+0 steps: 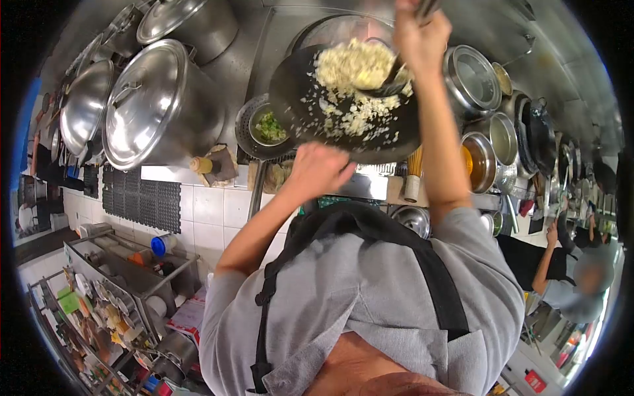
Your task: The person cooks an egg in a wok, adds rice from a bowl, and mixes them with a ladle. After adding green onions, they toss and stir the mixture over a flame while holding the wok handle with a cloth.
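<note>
Right fingers (437, 30) hold one ladle (392, 87); beneath — one wok (290, 86).

Blurred hands (422, 39), blurred rice (356, 65), ladle handle (428, 8) cropped above

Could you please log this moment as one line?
right hand: grips ladle | left hand: at near rim of wok, grip unclear | wok: loose pale grains inside | beside wok: chopped greens

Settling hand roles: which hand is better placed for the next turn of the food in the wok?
Right, probably. The right hand grips the ladle, its head among the food in the wok. The left hand is by the near rim, no utensil visible.
</note>
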A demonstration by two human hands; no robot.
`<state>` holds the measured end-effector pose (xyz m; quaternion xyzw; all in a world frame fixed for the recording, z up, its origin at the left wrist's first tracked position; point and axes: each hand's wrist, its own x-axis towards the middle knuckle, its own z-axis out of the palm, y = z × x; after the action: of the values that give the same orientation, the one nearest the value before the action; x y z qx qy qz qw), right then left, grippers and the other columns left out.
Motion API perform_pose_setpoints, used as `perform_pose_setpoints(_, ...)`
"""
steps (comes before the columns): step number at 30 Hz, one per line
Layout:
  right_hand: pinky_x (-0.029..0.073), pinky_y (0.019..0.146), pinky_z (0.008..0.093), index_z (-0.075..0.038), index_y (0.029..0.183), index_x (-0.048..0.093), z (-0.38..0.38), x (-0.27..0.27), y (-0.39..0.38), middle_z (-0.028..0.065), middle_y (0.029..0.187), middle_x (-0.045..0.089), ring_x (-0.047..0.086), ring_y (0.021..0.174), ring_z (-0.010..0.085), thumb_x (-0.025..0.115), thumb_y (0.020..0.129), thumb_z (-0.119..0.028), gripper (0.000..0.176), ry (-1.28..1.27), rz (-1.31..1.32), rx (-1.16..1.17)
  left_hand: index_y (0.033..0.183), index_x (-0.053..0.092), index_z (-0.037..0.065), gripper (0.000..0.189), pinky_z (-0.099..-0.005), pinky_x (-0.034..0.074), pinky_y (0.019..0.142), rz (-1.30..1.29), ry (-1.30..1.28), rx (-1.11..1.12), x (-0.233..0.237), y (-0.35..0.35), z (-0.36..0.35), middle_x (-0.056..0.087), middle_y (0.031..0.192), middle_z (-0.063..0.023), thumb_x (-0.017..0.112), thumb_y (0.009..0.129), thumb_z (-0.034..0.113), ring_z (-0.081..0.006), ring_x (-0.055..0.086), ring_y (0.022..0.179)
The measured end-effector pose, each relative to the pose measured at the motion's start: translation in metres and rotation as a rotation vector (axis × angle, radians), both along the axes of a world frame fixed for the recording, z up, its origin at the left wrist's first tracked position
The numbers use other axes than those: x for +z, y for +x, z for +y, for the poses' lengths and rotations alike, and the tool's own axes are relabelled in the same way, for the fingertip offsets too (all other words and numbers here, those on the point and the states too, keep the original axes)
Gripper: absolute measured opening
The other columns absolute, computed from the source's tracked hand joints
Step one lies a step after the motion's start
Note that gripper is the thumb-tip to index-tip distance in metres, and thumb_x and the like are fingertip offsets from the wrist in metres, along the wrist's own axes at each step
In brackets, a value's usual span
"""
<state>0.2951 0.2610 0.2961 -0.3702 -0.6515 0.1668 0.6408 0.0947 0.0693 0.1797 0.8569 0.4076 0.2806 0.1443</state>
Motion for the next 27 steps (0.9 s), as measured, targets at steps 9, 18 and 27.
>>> perform_pose_setpoints(9, 0.036, 0.045, 0.0246, 0.001, 0.095, 0.072, 0.05, -0.02, 0.008, -0.0022, 0.059, 0.056, 0.048, 0.049, 0.006, 0.066, 0.095, -0.015, 0.016, -0.307, -0.08, 0.113, 0.06, 0.063, 0.01, 0.036, -0.0437, 0.048, 0.07, 0.1, -0.019, 0.148, -0.131, 0.027, 0.008, 0.065, 0.062, -0.0109, 0.067, 0.084, 0.035, -0.0305, 0.064, 0.062)
perform_pose_setpoints(18, 0.04, 0.043, 0.0268, 0.0, 0.095, 0.064, 0.052, 0.036, 0.014, 0.0002, 0.067, 0.06, 0.05, 0.049, 0.008, 0.063, 0.098, -0.009, 0.009, 0.078, 0.221, 0.16, 0.078, 0.069, 0.006, 0.022, -0.0471, 0.047, 0.078, 0.073, -0.119, 0.114, -0.114, 0.055, 0.105, 0.066, 0.077, -0.0141, 0.068, 0.082, 0.027, -0.0346, 0.064, 0.078)
perform_pose_setpoints(27, 0.037, 0.043, 0.026, -0.001, 0.089, 0.065, 0.064, -0.038, 0.054, -0.0005, 0.061, 0.055, 0.049, 0.048, 0.0085, 0.059, 0.092, -0.002, 0.007, -0.213, 0.187, 0.083, 0.097, 0.069, 0.005, 0.021, -0.0482, 0.05, 0.082, -0.156, -0.921, -0.423, -0.234, 0.109, -0.082, 0.064, 0.108, -0.0197, 0.063, 0.085, 0.021, -0.0403, 0.061, 0.102)
